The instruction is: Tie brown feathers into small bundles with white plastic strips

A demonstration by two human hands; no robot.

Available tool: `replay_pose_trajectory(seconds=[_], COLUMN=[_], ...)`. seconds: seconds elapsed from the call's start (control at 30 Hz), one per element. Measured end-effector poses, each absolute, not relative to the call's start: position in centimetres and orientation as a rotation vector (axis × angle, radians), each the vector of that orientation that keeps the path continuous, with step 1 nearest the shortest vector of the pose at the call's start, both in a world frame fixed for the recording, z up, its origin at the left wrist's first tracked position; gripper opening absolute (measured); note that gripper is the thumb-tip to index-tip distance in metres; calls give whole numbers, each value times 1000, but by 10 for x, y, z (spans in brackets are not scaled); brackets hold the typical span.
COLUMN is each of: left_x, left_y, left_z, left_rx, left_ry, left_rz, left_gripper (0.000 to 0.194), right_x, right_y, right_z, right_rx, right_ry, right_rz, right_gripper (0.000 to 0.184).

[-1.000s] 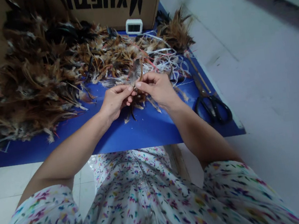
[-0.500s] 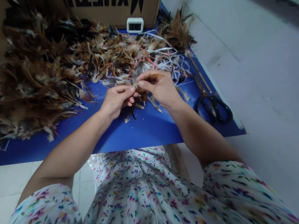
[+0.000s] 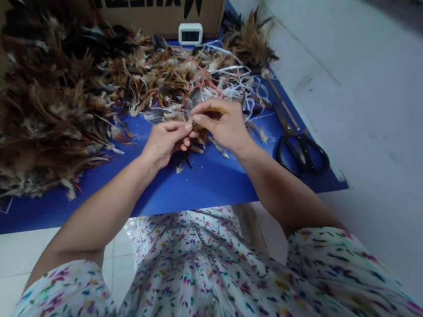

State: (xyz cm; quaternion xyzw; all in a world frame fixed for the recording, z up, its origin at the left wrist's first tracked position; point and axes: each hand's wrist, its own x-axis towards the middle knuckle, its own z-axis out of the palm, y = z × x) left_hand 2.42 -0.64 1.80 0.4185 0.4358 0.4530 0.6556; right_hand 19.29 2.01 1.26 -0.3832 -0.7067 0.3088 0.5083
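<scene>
My left hand (image 3: 166, 141) is closed, its thumb and forefinger pinching the lower end of a greyish feather (image 3: 195, 97). Right against those fingertips, my right hand (image 3: 224, 123) pinches at the same feather's quill. A brown feather seems to run through the right palm, partly hidden by the fingers. Below and behind both hands lie loose brown feathers (image 3: 203, 135) on the blue tabletop (image 3: 199, 185). Where exactly the fingertips grip is too small to make out.
A large heap of brown feathers (image 3: 45, 122) covers the left side. White and red strips (image 3: 238, 80) tangle behind my right hand. Black-handled scissors (image 3: 301, 152) and a thin stick (image 3: 284, 103) lie at the right. A small white clock (image 3: 189, 26) stands before a cardboard box (image 3: 163, 18).
My right hand has shifted very slightly to the left, its fingertips closer to the left ones. The left hand stays in place.
</scene>
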Motion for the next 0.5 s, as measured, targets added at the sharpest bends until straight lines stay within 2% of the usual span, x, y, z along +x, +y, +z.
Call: replay_pose_trajectory(seconds=[0.13, 0.27, 0.37, 0.5], left_x=[23, 21, 21, 21], left_y=[-6, -4, -4, -4], left_z=[19, 19, 20, 21], left_rx=[968, 959, 934, 927], left_ry=[984, 968, 966, 996], left_rz=[1031, 1062, 1086, 1085], left_gripper=[28, 26, 25, 25], right_x=[195, 199, 201, 201], right_y=[26, 24, 19, 14], right_z=[7, 12, 18, 22], right_rx=[-883, -929, -956, -967], right_ry=[-1684, -1662, -1641, -1646], right_rz=[846, 1113, 1300, 1376], right_gripper=[31, 42, 46, 45])
